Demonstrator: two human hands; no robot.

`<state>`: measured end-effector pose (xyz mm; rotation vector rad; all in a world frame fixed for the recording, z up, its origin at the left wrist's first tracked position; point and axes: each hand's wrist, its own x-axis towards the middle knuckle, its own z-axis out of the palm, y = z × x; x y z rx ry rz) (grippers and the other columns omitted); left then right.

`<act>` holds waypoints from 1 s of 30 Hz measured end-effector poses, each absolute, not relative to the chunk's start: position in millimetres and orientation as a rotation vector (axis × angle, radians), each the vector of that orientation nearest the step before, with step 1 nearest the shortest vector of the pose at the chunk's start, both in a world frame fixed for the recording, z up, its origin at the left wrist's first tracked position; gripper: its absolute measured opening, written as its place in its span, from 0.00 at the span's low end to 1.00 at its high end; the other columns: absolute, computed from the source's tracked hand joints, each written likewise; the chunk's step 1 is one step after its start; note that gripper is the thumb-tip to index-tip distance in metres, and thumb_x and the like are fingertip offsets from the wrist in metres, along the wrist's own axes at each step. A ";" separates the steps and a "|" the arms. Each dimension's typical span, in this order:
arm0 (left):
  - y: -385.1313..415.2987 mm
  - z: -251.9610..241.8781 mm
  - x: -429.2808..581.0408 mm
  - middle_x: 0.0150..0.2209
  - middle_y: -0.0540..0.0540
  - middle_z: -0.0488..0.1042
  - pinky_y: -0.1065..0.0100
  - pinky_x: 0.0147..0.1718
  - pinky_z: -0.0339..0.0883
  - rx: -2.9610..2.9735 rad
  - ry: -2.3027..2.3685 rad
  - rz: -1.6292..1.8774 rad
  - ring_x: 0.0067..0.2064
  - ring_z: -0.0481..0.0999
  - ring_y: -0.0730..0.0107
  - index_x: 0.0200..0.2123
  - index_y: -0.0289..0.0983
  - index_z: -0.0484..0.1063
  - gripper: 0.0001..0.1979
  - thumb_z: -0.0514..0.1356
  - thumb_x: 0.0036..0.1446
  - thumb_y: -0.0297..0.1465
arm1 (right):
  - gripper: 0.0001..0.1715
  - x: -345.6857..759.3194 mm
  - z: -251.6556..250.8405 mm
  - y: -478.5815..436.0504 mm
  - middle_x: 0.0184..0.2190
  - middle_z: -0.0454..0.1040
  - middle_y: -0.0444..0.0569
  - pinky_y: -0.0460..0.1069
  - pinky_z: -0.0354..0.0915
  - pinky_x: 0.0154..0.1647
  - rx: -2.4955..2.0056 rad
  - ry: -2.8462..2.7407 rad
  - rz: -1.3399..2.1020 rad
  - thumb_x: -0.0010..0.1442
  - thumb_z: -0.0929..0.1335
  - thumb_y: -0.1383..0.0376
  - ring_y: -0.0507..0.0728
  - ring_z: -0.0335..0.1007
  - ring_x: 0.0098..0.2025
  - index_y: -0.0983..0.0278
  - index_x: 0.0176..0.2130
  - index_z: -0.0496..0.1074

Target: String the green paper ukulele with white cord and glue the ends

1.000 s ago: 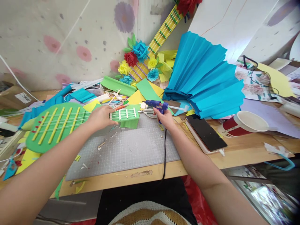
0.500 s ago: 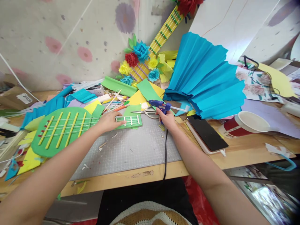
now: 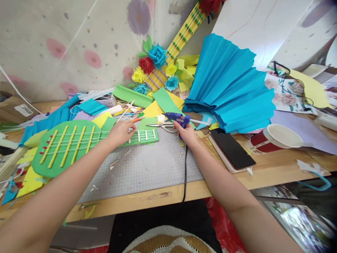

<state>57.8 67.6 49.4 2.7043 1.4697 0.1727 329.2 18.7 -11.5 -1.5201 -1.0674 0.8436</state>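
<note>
A green paper guitar (image 3: 98, 135), with yellow strips across its round body and white strings running along it, lies on the left side of the grey cutting mat (image 3: 147, 163). Over its neck, my left hand (image 3: 121, 133) is closed in a pinch, thumb and forefinger together on a thin white string. My right hand (image 3: 186, 134) grips a blue hot glue gun (image 3: 177, 118) whose nozzle points left and whose glue stick juts out to the right. Scissors (image 3: 163, 125) with open handles lie just beyond the neck, partly behind the glue gun.
A yellow paper guitar (image 3: 181, 37) with paper flowers leans at the back. Right of it stands a pleated blue paper fan (image 3: 231, 88). A phone (image 3: 231, 148) and a paper cup (image 3: 273, 140) are at right. Paper scraps crowd the left. The glue gun's black cord (image 3: 185, 172) crosses the mat.
My left hand has drawn its fingers together and shifted slightly left along the neck. My right hand with the glue gun has hardly moved. The whole view has shifted a little.
</note>
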 end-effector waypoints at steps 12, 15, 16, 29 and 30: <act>51.0 56.9 51.8 0.52 0.41 0.72 0.56 0.52 0.62 2.704 1.444 0.077 0.54 0.70 0.54 0.50 0.36 0.69 0.23 0.53 0.54 0.41 | 0.25 330.5 -14.8 19.8 0.12 0.62 0.42 0.47 0.54 0.19 -1.498 -1.092 0.803 0.49 0.68 0.44 0.50 0.57 0.15 0.63 0.22 0.69; 49.4 58.9 54.5 0.54 0.39 0.71 0.56 0.52 0.62 2.674 1.444 -0.071 0.55 0.69 0.52 0.51 0.36 0.66 0.31 0.58 0.49 0.49 | 0.25 331.5 -17.1 20.8 0.13 0.64 0.42 0.47 0.55 0.19 -1.490 -1.100 0.789 0.50 0.68 0.45 0.49 0.57 0.15 0.63 0.22 0.69; 49.1 58.5 54.7 0.54 0.38 0.70 0.56 0.52 0.62 2.668 1.464 -0.119 0.55 0.69 0.50 0.52 0.35 0.65 0.35 0.60 0.46 0.51 | 0.25 332.0 -18.1 21.2 0.14 0.64 0.43 0.48 0.56 0.19 -1.485 -1.101 0.784 0.50 0.68 0.45 0.49 0.57 0.15 0.63 0.22 0.69; 42.1 54.9 5.6 0.53 0.35 0.69 0.57 0.52 0.62 2.673 1.690 -0.357 0.55 0.68 0.48 0.56 0.32 0.60 0.38 0.63 0.43 0.44 | 0.26 332.0 -20.5 22.0 0.15 0.66 0.43 0.48 0.57 0.20 -1.501 -1.083 0.775 0.49 0.67 0.43 0.50 0.59 0.17 0.63 0.24 0.69; 42.7 54.8 2.9 0.52 0.35 0.70 0.57 0.51 0.62 2.666 1.696 -0.364 0.54 0.69 0.48 0.55 0.34 0.61 0.37 0.62 0.43 0.43 | 0.26 332.0 -20.3 21.8 0.14 0.66 0.43 0.47 0.57 0.20 -1.502 -1.084 0.770 0.49 0.67 0.43 0.50 0.58 0.16 0.63 0.24 0.69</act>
